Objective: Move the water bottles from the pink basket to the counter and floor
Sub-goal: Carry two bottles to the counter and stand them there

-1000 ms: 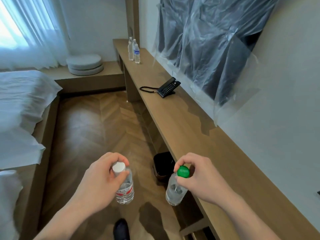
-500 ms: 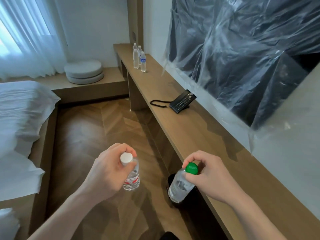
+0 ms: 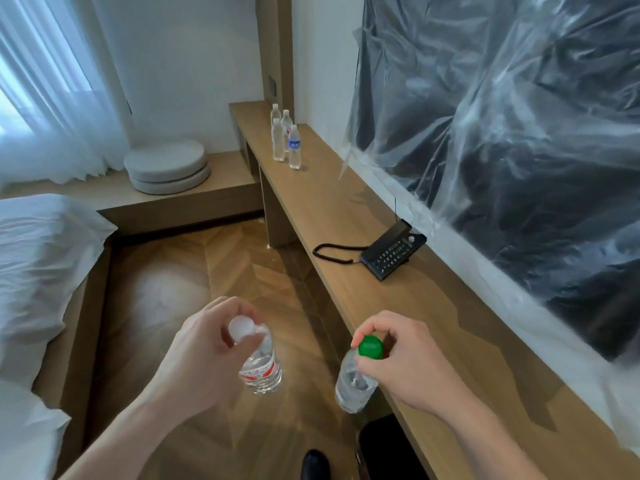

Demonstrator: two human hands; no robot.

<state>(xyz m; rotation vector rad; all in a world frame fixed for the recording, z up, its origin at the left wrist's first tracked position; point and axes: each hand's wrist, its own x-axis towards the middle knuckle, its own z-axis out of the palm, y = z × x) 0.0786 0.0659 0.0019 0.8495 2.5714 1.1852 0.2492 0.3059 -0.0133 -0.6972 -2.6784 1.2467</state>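
Note:
My left hand [image 3: 204,348] grips a clear water bottle with a white cap and red label [image 3: 260,367] by its neck, hanging over the wooden floor [image 3: 194,278]. My right hand [image 3: 401,362] pinches the neck of a second clear bottle with a green cap [image 3: 355,382], held beside the front edge of the long wooden counter [image 3: 346,216]. Several more water bottles [image 3: 286,140] stand upright at the counter's far end. No pink basket is in view.
A black desk phone [image 3: 393,252] with its coiled cord lies mid-counter. A plastic-covered dark screen [image 3: 502,133] hangs above it. A white bed [image 3: 38,271] is at left, round cushions [image 3: 166,166] on a low bench behind. A black bin [image 3: 384,448] sits under the counter.
The view has advanced along the counter; the phone and far bottles look nearer. Both hands keep their bottles, carried forward with me.

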